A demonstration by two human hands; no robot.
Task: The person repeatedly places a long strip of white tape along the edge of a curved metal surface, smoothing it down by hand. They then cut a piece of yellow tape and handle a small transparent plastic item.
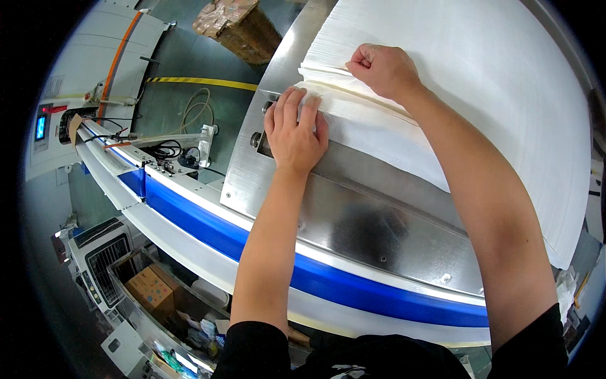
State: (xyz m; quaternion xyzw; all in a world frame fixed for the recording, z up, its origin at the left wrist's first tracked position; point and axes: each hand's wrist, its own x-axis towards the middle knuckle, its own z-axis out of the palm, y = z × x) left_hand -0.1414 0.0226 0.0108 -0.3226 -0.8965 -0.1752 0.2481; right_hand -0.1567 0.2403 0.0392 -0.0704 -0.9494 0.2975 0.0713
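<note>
A tall stack of thin white sheets [492, 95] lies on a metal table [360, 218], its layered edge facing left. My left hand [295, 129] rests flat on the near left corner of the front sheets [372, 120], fingers stretched and slightly apart, thumb along the edge. Just beyond it, my right hand [385, 71] is over the sheets' left edge, fingers curled and thumb against the index finger. Whatever those fingers may hold is hidden. Between the two hands the sheets part in a fold, with the front bundle separate from the higher pile behind.
A blue and white rail [196, 218] curves along the table's near side. Metal knobs [255, 139] stick out by my left hand. On the floor stand a taped brown box [243, 28] and a bin with a carton [151, 290]. A white machine [47, 136] stands left.
</note>
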